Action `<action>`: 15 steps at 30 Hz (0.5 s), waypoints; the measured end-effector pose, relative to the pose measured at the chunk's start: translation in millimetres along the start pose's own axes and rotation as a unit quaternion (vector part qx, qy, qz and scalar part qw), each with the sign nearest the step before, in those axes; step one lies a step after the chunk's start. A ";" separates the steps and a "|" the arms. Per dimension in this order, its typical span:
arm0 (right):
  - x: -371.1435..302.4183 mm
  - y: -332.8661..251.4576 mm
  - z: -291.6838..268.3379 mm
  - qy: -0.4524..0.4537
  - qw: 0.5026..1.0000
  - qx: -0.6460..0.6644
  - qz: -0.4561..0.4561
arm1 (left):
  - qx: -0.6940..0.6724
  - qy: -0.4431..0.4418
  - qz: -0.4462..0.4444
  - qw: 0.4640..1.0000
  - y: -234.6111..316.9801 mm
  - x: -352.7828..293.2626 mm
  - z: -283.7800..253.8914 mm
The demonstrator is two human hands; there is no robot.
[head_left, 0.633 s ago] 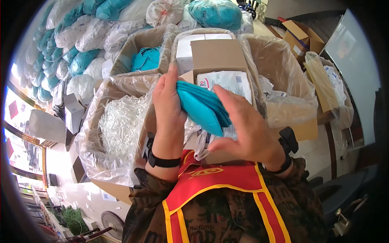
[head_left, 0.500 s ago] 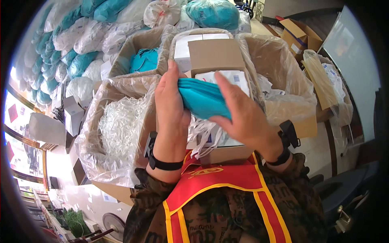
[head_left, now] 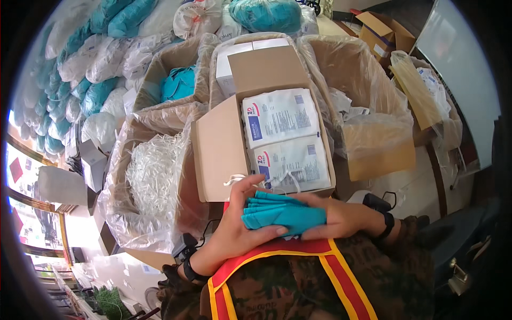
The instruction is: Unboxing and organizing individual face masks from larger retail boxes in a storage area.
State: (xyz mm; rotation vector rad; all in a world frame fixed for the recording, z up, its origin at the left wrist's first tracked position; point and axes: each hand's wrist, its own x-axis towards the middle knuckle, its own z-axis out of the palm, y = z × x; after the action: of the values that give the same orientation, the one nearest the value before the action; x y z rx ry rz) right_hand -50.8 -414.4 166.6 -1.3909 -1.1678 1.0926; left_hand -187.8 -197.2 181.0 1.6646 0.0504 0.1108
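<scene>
A small stack of teal face masks (head_left: 288,214) is held between my two hands, close to my apron. My left hand (head_left: 240,226) grips the stack's left end, thumb on the near side and fingers behind. Around the right end closes my right hand (head_left: 344,216), its thumb along the lower edge. Thin white straps (head_left: 290,184) stick out beyond the far side of the stack. Just past my hands stands an open cardboard box (head_left: 221,149), flaps folded out, holding two printed white packets (head_left: 280,117) lying flat.
On the left, a plastic-lined carton (head_left: 154,176) holds loose white strips. Behind it, another carton holds teal masks (head_left: 178,84). A lined carton (head_left: 368,122) with a few white packets stands on the right. Filled plastic bags (head_left: 101,90) pile up at the far left.
Both hands have brought the masks down and toward my body, away from above the box. The packets in the box now show. My right hand has closed more around the stack's end.
</scene>
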 end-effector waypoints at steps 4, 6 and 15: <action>20.9 -17.6 -12.2 0.149 0.989 0.004 -0.003 | -0.068 0.090 0.040 0.993 14.3 29.2 2.7; 32.0 -34.5 -36.5 0.173 0.983 -0.045 -0.039 | -0.173 0.110 0.050 0.977 23.2 53.2 -2.0; 57.3 -83.0 -89.4 0.139 0.979 -0.041 -0.144 | -0.269 -0.048 0.011 0.962 23.3 86.5 -16.4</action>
State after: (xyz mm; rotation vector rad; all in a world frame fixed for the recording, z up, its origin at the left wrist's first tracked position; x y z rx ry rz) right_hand 35.8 -364.0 256.9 -1.3383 -1.1725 0.6301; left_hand -104.3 -174.7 209.4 1.1246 -0.0689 0.0534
